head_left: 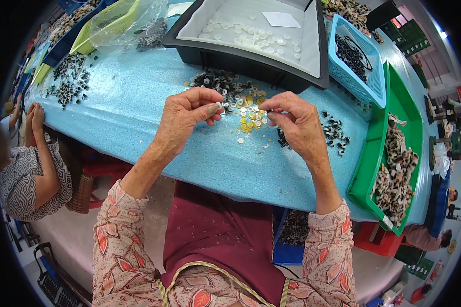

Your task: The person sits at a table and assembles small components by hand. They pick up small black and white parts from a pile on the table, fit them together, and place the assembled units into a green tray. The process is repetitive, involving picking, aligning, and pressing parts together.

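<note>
My left hand (182, 115) pinches a small white piece (219, 105) between thumb and forefinger; it looks like a little round washer. My right hand (296, 125) is closed in a pinch on a small dark piece (269, 111), mostly covered by the fingertips. The two hands are apart, just above the table. Between them lie loose yellow discs (247, 126) and white discs (241, 140), spread flat. Behind these is a heap of small black-and-white parts (210, 81). Beside my right wrist lies another scatter of black-and-white pieces (336, 134).
A black tray (251, 65) lined in white holds pale discs. A blue basket (376, 84) of black parts and a green bin (361, 174) of spotted plush pieces stand right. Left are more black pieces (71, 79), a yellow-green basket (82, 45) and another person's arm (45, 158).
</note>
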`<state>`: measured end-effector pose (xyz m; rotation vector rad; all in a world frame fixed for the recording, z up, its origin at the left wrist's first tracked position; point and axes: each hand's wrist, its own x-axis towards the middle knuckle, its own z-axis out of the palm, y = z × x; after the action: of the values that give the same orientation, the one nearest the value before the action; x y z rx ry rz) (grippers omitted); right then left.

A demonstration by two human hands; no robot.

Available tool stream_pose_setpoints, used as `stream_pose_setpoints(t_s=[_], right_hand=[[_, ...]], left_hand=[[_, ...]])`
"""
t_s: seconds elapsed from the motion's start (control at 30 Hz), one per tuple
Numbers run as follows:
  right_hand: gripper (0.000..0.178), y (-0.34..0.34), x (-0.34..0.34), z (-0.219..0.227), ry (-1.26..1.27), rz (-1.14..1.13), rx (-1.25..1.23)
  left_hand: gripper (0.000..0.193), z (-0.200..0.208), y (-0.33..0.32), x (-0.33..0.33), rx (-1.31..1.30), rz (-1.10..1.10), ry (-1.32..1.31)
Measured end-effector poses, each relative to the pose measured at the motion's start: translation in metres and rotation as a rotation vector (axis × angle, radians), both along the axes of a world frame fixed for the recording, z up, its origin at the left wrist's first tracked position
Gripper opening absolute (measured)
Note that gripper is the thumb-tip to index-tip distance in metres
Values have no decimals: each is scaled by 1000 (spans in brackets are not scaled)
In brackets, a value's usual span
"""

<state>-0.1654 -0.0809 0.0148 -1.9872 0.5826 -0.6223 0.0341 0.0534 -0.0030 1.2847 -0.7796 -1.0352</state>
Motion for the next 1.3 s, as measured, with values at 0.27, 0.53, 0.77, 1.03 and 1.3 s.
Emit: stream_pose_setpoints(t_s=[0.27, 0.53, 0.77, 1.03, 1.3], right_hand=[[14, -8, 4, -14, -66, -53, 282], [12, -12, 3, -15, -108, -30, 386], [10, -15, -5, -14, -73, -64, 394], [13, -16, -6, -12, -244, -57, 585], [14, -14, -4, -11, -288, 18, 632]], left_hand=[[18, -2, -3, -16, -133, 15, -1042], [17, 1, -24, -29, -213, -109, -1250], [14, -7, -34, -29, -197, -147, -1261], [11, 6, -39, -31, 88, -108, -304], [15, 7, -52, -36, 67, -166, 87]])
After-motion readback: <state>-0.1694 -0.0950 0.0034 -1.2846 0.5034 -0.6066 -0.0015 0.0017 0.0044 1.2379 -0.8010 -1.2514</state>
